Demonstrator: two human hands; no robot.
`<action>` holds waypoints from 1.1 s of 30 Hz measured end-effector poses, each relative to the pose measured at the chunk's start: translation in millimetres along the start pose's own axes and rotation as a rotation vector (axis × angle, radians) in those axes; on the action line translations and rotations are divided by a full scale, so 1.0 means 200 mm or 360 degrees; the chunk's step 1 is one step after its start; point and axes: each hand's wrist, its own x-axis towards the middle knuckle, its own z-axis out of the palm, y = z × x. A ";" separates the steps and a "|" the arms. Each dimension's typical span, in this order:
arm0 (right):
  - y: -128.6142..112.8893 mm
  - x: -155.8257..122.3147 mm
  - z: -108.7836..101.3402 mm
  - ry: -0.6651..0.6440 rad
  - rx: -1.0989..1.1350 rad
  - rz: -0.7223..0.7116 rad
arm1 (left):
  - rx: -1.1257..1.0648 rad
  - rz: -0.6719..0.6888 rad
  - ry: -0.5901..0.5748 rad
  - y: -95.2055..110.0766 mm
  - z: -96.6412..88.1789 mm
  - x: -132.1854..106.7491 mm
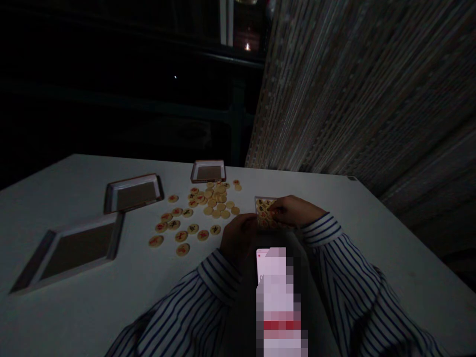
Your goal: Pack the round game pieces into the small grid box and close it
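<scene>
A small pale box (256, 202) at the table's middle right holds several round Chinese chess pieces (265, 216). At the box's left edge is my left hand (238, 235), its fingers curled in and dim; they seem to grip the edge. My right hand (295, 212) reaches over the box from the right. Its fingers are drawn together at the pieces inside, and what they pinch is hidden. More Chinese chess pieces (193, 228) with red or black characters lie loose to the left of my hands. Behind them, plain-topped pieces (220, 207) are heaped together.
Three shallow trays stand on the white table (148, 302): a near left tray (46, 253), a middle tray (106, 196) and a back tray (208, 161). A lit phone (263, 258), partly pixelated, is below my hands. A string curtain (320, 99) hangs behind the right side. The room is dark.
</scene>
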 end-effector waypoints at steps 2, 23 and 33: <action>0.00 0.00 0.00 -0.0019 0.0018 -0.0005 | 0.0052 0.0025 -0.0005 -0.01 0.00 0.00; -0.01 -0.01 0.00 -0.0020 0.0004 -0.0078 | 0.0088 -0.0014 -0.0026 0.02 0.00 0.00; -0.04 -0.01 -0.01 0.0068 -0.0081 -0.0082 | 0.0132 0.0040 0.0000 -0.01 0.00 0.00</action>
